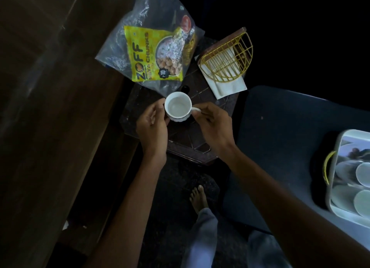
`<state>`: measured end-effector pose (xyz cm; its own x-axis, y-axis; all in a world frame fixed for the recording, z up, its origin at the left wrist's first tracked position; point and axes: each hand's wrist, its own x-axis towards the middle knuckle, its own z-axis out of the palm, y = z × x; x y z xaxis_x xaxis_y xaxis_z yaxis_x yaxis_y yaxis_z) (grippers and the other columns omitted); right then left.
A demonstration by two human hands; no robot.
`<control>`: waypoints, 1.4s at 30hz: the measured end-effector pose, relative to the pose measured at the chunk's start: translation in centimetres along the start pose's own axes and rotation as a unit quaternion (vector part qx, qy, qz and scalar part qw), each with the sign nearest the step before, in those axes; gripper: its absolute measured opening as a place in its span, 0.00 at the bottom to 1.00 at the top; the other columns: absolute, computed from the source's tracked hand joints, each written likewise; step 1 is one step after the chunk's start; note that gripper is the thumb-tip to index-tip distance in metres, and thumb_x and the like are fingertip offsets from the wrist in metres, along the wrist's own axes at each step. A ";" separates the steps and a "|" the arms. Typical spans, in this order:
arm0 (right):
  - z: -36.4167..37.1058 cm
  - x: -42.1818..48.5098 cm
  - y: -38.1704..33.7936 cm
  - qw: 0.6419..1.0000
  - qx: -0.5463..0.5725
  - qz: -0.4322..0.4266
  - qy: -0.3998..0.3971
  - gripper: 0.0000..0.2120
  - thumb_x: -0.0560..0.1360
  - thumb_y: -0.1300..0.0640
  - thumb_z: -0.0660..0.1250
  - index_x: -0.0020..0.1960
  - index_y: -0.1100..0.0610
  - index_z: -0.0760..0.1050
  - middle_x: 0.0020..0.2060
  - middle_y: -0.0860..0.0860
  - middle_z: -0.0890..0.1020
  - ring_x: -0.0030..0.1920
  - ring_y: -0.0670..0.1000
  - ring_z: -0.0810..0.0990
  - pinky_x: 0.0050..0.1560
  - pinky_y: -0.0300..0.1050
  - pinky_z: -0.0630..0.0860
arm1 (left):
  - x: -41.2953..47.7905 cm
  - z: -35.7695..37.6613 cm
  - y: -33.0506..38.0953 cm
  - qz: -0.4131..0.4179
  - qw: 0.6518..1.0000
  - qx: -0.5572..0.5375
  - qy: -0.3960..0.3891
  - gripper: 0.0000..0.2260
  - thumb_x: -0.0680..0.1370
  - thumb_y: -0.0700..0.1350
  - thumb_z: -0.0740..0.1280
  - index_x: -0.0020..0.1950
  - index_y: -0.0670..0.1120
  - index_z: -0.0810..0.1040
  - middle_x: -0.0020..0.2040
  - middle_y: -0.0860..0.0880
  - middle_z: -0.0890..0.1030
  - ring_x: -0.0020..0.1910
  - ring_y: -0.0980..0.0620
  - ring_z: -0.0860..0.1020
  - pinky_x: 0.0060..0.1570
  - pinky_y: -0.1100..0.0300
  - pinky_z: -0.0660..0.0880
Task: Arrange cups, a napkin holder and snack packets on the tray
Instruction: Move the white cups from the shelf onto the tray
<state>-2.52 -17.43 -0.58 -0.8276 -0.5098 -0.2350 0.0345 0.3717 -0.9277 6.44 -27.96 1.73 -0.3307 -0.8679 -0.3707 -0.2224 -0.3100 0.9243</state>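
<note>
A white ribbed cup (pixel 177 107) is over the middle of a dark brown tray (pixel 186 139). My right hand (pixel 213 125) pinches its handle, and my left hand (pixel 153 125) touches its left side. A clear plastic bag (pixel 120 51) holding a yellow snack packet (pixel 154 55) and other packets lies across the tray's far left corner. A yellow wire napkin holder (pixel 230 57) with white napkins sits at the tray's far right corner. A small dark object (pixel 185 88) shows just beyond the cup.
A dark wooden surface (pixel 50 107) runs along the left. On the right, a dark blue seat (pixel 280 137) carries a white box (pixel 348 175) with a yellow handle and several white cups. My bare foot (pixel 198 195) stands on the dark floor below.
</note>
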 end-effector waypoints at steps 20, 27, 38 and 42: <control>-17.8 -7.7 3.8 0.997 0.026 0.022 0.075 0.02 0.77 0.55 0.70 0.49 0.49 0.81 0.46 0.41 0.86 0.49 0.39 0.84 0.50 0.36 0.80 | -15.9 10.5 -0.3 -0.032 0.993 -0.027 -0.112 0.12 0.84 0.42 0.62 0.61 0.40 0.82 0.57 0.50 0.85 0.59 0.55 0.83 0.55 0.61 0.82; -27.4 -12.1 6.7 0.991 -0.009 0.056 0.125 0.03 0.78 0.53 0.69 0.50 0.49 0.80 0.44 0.43 0.86 0.47 0.41 0.84 0.48 0.43 0.81 | -23.8 16.5 -2.9 -0.050 0.983 -0.022 -0.175 0.09 0.83 0.41 0.64 0.58 0.41 0.82 0.54 0.52 0.86 0.58 0.55 0.83 0.57 0.56 0.82; -44.7 -17.0 11.8 0.971 -0.071 0.100 0.207 0.03 0.76 0.61 0.71 0.49 0.61 0.81 0.41 0.48 0.85 0.41 0.44 0.83 0.45 0.38 0.77 | -34.5 28.4 -7.4 -0.075 0.947 0.022 -0.310 0.08 0.83 0.40 0.65 0.53 0.48 0.84 0.52 0.53 0.87 0.55 0.51 0.84 0.55 0.55 0.82; -48.4 -16.9 14.5 0.967 -0.062 0.114 0.217 0.02 0.76 0.61 0.71 0.48 0.59 0.80 0.42 0.47 0.85 0.41 0.45 0.82 0.47 0.42 0.77 | -36.0 31.9 -8.7 -0.089 0.940 0.049 -0.327 0.09 0.83 0.40 0.64 0.56 0.44 0.84 0.51 0.58 0.86 0.57 0.55 0.84 0.59 0.50 0.81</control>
<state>-15.15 34.14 3.98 -0.9645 -0.0389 -0.2611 0.1996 0.5401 -0.8176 -8.98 18.36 4.17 -0.7659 -0.3722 -0.5242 -0.3999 -0.3627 0.8418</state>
